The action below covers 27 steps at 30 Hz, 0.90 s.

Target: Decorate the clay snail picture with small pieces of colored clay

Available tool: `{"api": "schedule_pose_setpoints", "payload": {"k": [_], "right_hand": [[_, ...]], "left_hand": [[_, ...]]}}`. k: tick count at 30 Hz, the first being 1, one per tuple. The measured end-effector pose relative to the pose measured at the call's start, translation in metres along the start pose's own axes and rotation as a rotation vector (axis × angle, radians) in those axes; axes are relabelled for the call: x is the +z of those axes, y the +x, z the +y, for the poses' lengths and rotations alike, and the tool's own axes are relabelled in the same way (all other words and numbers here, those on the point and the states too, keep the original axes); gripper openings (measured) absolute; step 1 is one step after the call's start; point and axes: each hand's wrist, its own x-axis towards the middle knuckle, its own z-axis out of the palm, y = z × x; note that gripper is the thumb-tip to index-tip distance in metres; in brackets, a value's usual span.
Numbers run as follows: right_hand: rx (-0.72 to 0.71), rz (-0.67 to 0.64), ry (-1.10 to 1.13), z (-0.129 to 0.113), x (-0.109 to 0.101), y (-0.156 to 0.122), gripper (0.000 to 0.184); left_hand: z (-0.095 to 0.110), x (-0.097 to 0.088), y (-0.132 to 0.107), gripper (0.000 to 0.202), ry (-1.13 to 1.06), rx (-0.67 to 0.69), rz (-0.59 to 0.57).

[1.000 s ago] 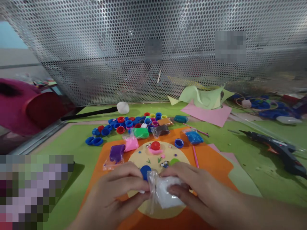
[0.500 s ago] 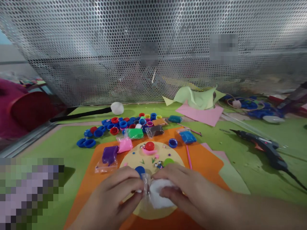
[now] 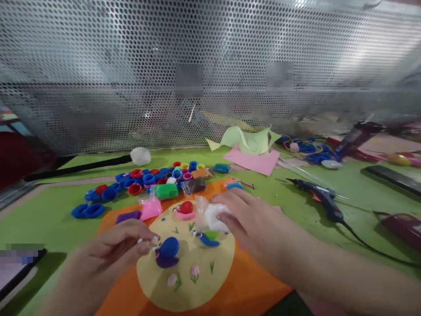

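Note:
My right hand (image 3: 250, 219) grips a small clear bag of white clay (image 3: 212, 216), held over the upper right part of a round yellow card (image 3: 194, 285). My left hand (image 3: 118, 248) is pinched shut on a tiny white bit, just left of a blue cap (image 3: 169, 246) stuck on purple clay on the card. A red cap on pink clay (image 3: 186, 208) and small clay flowers also sit on the card, which lies on an orange sheet (image 3: 253, 287).
Several loose bottle caps (image 3: 131, 186) and bagged clay pieces (image 3: 166, 191) lie beyond the card. A glue gun (image 3: 317, 195) with its cord lies at right. Pink and green paper (image 3: 253, 147) sit at the back, before a perforated metal screen (image 3: 210, 66). A black stick with a white ball (image 3: 140, 156) lies back left.
My hands have come apart: the right carried the bag of white clay up and right, the left moved down left with a pinched white bit. The view swung to the right.

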Motion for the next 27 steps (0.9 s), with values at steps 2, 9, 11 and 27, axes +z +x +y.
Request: {"api": "schedule_pose_setpoints", "payload": {"k": [2,9,11,27], "right_hand": [[0.087,-0.069,-0.118,0.011,-0.006,0.005,0.018],[0.271,-0.043,-0.17,0.072,-0.003,0.034,0.012],[0.288,-0.068,-0.153,0.088,0.001,0.038,0.009],[0.282,-0.125,-0.143,0.11,0.022,0.032,0.033]], "left_hand": [[-0.001,0.005,-0.002,0.008,-0.134,0.03,-0.058],[0.031,0.017,-0.004,0.007,-0.326,-0.424,-0.086],[0.037,0.018,-0.005,0.009,-0.356,-0.478,-0.119],[0.044,0.023,-0.011,0.015,-0.46,-0.185,-0.124]]}}
